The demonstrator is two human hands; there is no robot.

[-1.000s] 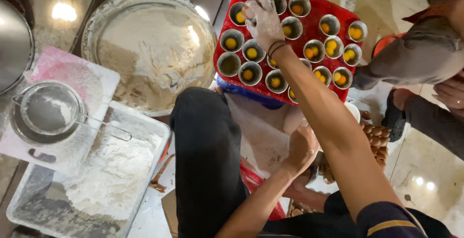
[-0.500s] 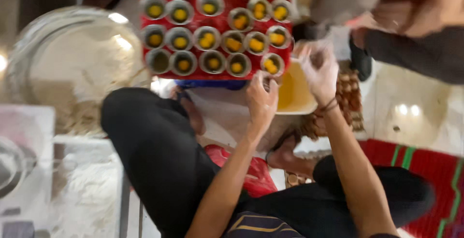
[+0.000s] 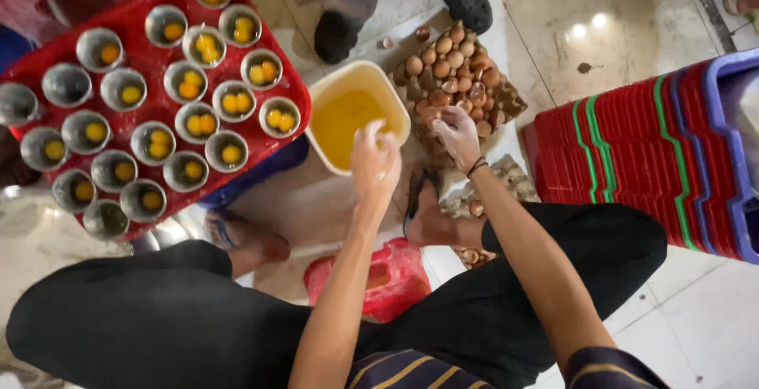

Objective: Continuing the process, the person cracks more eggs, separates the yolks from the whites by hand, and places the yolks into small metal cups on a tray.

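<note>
- The white tub (image 3: 357,112) of beaten yolk is set on the floor between the person's legs, now in the middle of the view.
- The left hand (image 3: 375,161) has been brought over the tub's near rim, fingers curled; whether something is pinched cannot be told.
- The right hand (image 3: 457,132), moved off the red tray of cups (image 3: 158,88) left of the tub, is spread over the egg carton (image 3: 458,81) right of the tub.

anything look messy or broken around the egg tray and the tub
Broken eggshells lie loose on the floor beside the person's foot, below the egg tray, and bits of shell sit by the tray's far corner. The tub of beaten egg stands upright with no spill visible around it.
</note>
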